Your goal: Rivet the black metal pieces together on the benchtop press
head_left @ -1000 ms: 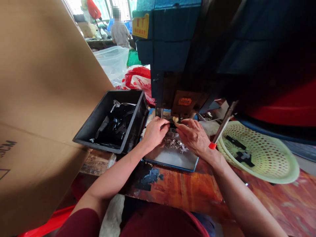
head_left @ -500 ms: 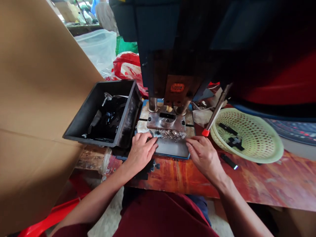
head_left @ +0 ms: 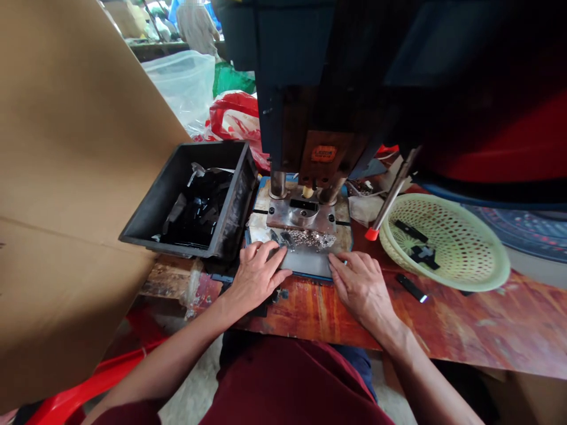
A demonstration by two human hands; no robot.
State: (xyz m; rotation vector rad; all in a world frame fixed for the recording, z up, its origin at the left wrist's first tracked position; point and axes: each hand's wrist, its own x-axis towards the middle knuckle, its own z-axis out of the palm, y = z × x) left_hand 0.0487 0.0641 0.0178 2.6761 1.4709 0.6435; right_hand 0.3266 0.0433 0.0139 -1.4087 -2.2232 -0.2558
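L hand (head_left: pixel 257 275) lying loosely open by metal bits (head_left: pixel 315 238), R hand (head_left: pixel 359 284) curling at base plate's (head_left: pixel 306 264) front edge (can't tell if gripping), blk part (head_left: pixel 303 204) sitting in die (head_left: pixel 282 218) under press head (head_left: pixel 325 149); poss. stray bits creeping beneath it, tilting it, or fingers straying under head.

Base plate (head_left: pixel 310 264): flat, blue-edged, bare grey twd 6 o'clock, whitish & worn twd 10. Sm. shiny metal bits (head_left: pixel 314 238) in loose heap approx. mid-plate. Few dark pcs (head_left: pixel 287 239) at heap's 9 o'clock, partly hidden, outlines blurred. Metal die block (head_left: pixel 281 218) at heap's 12 o'clock, bolt each side; blk oblong (head_left: pixel 303 204) twd its 12, running 9 to 3, strip or slot unclear.
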